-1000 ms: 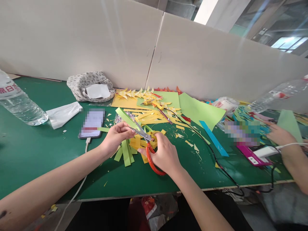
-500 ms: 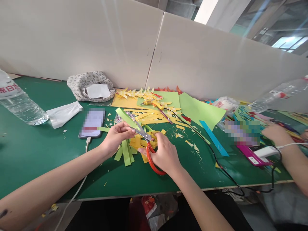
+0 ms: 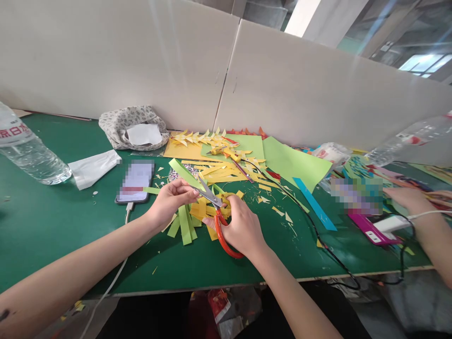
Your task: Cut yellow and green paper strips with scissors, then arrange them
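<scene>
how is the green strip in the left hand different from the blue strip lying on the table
The green strip is held up in the left hand; the blue strip lies on the table. The scissors are at the green strip but well away from the blue strip. The green strip is light yellowish green, the blue strip bright blue. Both are narrow and look like paper.

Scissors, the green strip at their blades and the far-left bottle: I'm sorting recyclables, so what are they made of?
Scissors: glossy grey metal blades, from their sheen; red-orange handles, likely smooth plastic by their even colour. Green strip: probably matte paper or card, thin with straight edges. Bottle: apparently clear, glossy plastic, transparent with highlights.
</scene>
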Demonstrator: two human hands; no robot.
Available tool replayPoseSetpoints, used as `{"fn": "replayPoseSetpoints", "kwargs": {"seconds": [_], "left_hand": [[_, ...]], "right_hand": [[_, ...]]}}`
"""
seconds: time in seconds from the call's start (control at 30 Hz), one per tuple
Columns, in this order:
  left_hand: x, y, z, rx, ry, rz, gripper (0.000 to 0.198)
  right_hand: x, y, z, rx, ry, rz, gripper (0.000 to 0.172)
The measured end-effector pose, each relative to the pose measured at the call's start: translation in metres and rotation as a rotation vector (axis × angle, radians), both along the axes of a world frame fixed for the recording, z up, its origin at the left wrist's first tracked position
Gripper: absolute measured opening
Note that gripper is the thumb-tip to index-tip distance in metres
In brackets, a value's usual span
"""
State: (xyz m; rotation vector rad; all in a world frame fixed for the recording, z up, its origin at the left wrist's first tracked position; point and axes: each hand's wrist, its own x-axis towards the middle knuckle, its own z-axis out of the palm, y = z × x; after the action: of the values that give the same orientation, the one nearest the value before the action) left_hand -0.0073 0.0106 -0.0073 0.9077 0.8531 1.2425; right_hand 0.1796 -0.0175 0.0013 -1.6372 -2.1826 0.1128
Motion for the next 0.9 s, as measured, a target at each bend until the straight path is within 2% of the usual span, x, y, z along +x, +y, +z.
{"fn": "replayPoseSetpoints", "kwargs": {"seconds": [0.43, 0.9], "left_hand": [[0.001, 0.0006, -0.0033, 0.006, 0.023, -0.018, 0.019], [0.0007, -0.0006, 0.0022, -0.016, 0.029, -0.053, 0.018]], "right_hand": [[-0.0004, -0.0002, 0.0, 0.016, 0.009, 0.005, 0.034], [-0.0005, -0.0015, 0.0038, 0.026, 0.05, -0.001, 0.034]]}}
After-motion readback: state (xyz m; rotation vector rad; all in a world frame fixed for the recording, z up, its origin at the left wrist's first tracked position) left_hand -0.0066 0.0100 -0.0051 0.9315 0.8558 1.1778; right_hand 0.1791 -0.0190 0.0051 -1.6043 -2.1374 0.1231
